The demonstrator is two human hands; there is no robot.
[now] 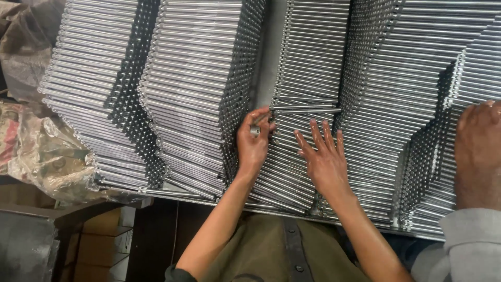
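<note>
Pinching the near end of a polished steel rod [305, 108] between thumb and fingertips, my left hand [253, 142] curls against the edge of the middle stack, and a short round end of metal shows inside my closed fingers. Closest to me is my olive shirt [266, 250] with its dark button strip, and both bare forearms reach up from it. My right hand [324, 156] lies flat on the rods just beside the left, fingers spread apart and holding nothing. The rod I grip is thin, round and bright, its long axis running left to right, the far end pointing to my right across the top of that stack. Under both hands the stacked steel rods [198, 78] lie in tidy layers, smooth and shiny, their round cut ends forming dotted, stepped walls between the piles. At the right edge another person's hand [477, 151], with a grey sleeve [469, 243] below it, rests on the rightmost pile. Low on my left stand plain brown cartons [102, 240], their faces too dark to make out any label. Farther off at the left, crumpled clear plastic wrapping [42, 151] bunches up beside the outer stack.
</note>
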